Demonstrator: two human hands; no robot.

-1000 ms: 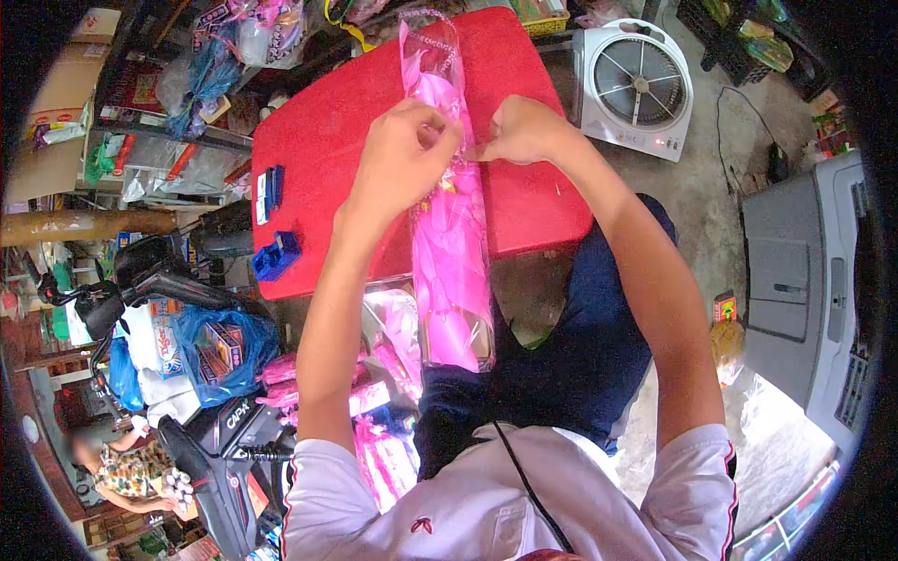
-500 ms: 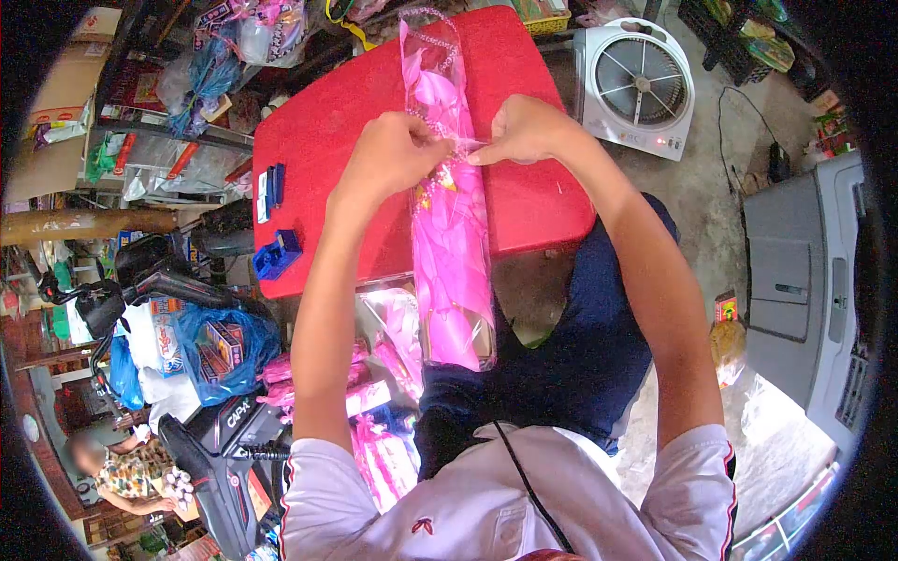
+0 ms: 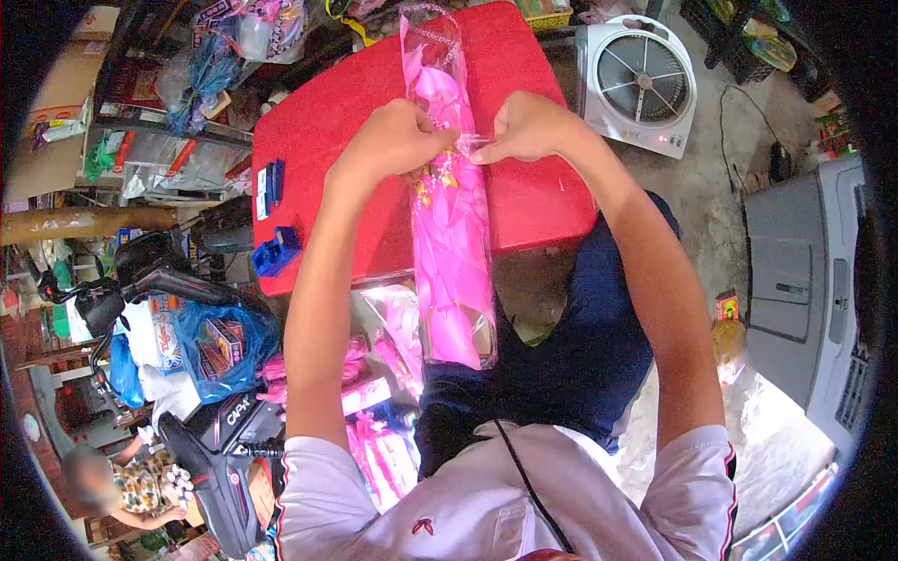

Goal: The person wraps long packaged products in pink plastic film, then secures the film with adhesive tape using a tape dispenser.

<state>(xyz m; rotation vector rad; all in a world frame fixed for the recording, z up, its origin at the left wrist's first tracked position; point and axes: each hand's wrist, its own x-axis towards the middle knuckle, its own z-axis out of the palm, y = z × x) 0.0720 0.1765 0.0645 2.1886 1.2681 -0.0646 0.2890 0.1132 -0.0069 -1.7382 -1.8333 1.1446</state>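
A long pink packet [image 3: 452, 243] in clear plastic lies across the table, its near end over my lap. Pink wrapping shows inside, with small yellow and white decorations around the middle. My left hand [image 3: 400, 140] is closed at the packet's left edge, thumb and fingers pinched on the clear plastic. From the other side, my right hand [image 3: 528, 128] pinches a thin bit of the clear plastic at the right edge, its thumb pointing at the left hand. Only a small gap separates the two sets of fingertips.
The red table [image 3: 327, 112] carries a blue stapler-like item [image 3: 271, 190] and a blue tape dispenser [image 3: 276, 252]. A white box fan [image 3: 644, 84] stands right of it. More pink packets [image 3: 383, 458] lie below left, near a motorbike [image 3: 220, 467]. A person [image 3: 140, 481] sits far left.
My left hand has shifted slightly right and turned over the packet's middle. My right hand is almost unmoved. The person at far left has leaned.
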